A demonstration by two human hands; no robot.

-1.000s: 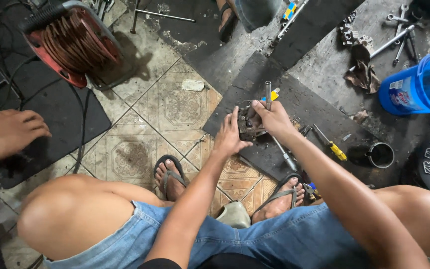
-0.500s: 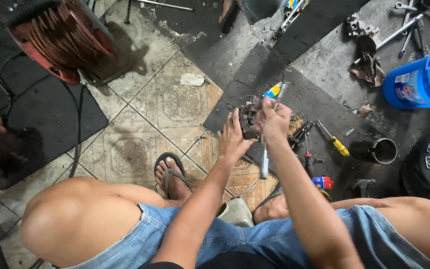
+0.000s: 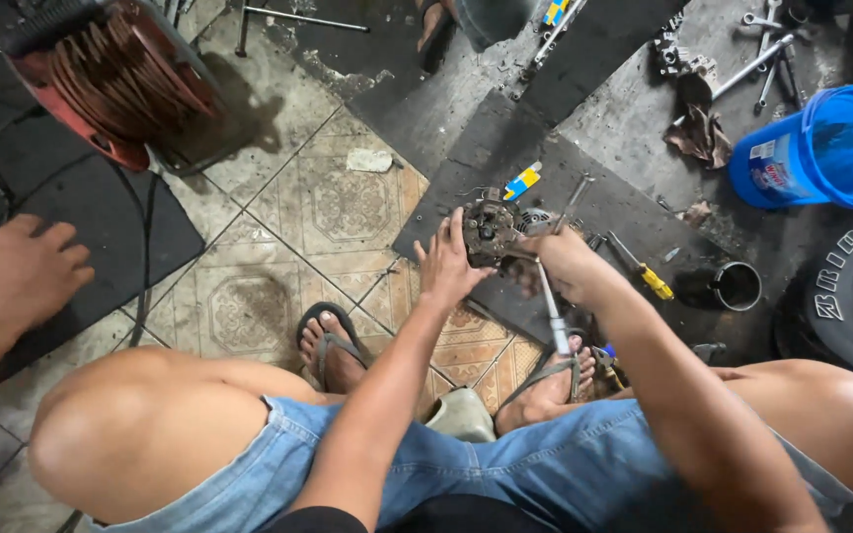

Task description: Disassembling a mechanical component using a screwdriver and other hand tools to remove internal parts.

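I sit low over a tiled floor with my knees spread. A dirty round metal engine part (image 3: 491,229) rests on a black rubber mat (image 3: 584,188) in front of me. My left hand (image 3: 449,265) presses its spread fingers against the part's near left side. My right hand (image 3: 557,259) grips a long metal tool (image 3: 557,259) whose shaft runs from near my foot up past the part's right edge. Its tip touches or hovers at the part; I cannot tell which.
Another person's hand (image 3: 14,271) rests at the far left. A red cable reel (image 3: 116,79) stands top left. A blue bucket (image 3: 821,148), a tyre (image 3: 851,296), a small metal cup (image 3: 737,286), a yellow-handled screwdriver (image 3: 644,271) and several wrenches (image 3: 757,54) lie at the right.
My right hand has shifted to the right of the part and now holds the long tool more upright. The view has tilted slightly. The other person's hand has come back into view at left.
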